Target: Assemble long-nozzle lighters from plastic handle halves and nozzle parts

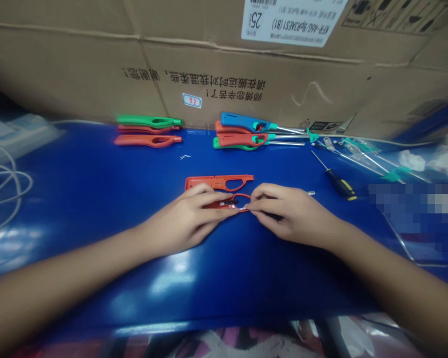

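"Since we're taking the loose orange half-shell (211, 182) as our landmark, where is the handled piece lying?"

"Just on its wearer's side: the held half-shell (214, 204), also orange, is resting with its hollow face up, probably so the fingers are getting at the inside."

"And what are the hands doing?"

"The left hand (186, 214) is gripping the body, likely steadying it, while the right hand (283, 211) is pinching the looped front end. A small pale part (242, 208) is showing among the fingertips; I can't tell which hand is holding that."

"Why is the landmark lying so near?"

"Perhaps because it's matching the held one in outline; both are pointing the same way."

"What's lying around it?"

"Beyond it, slightly right, several lighters (242, 140) with metal rods are lying grouped; beyond it, leftward, rodless handles (142, 141) are lying together, presumably keeping unlike pieces apart. Well to its right, a screwdriver (341, 185) is lying with its handle toward the wearer, seemingly suiting the right hand."
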`<state>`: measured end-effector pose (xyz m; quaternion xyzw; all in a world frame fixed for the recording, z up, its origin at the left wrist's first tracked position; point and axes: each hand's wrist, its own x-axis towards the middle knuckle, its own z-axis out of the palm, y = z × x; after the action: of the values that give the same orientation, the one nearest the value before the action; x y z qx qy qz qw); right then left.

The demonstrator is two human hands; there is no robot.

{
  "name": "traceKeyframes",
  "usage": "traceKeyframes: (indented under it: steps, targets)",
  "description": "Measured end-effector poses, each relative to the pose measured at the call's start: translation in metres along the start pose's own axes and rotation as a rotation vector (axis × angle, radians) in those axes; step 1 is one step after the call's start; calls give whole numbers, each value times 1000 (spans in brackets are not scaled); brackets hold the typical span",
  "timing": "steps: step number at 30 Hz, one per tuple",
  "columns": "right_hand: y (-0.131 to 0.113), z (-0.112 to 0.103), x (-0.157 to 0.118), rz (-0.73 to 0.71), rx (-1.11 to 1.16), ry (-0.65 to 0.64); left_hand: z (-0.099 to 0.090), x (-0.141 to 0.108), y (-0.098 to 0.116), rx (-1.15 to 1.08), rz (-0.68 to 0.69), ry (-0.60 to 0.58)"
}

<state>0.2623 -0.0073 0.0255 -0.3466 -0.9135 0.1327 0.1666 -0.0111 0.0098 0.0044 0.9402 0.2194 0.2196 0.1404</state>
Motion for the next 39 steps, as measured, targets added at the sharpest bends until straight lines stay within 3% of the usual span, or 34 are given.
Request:
traceKeyframes:
  steps: [12,23,28,33,39]
  targets:
    - [-8,15,5,-91,-99,3,6,0,0,-94,-31,115]
    - [-11,11,8,10,-5,-26,5,0,-1,-109,-22,83]
    - [-9,8,7,126,263,60,3,1,0,-112,-33,79]
    - [-6,3,5,248,328,146,2,0,1,-98,-25,61]
    - [-3,0,3,123,173,-10,0,0,3,-60,-36,36]
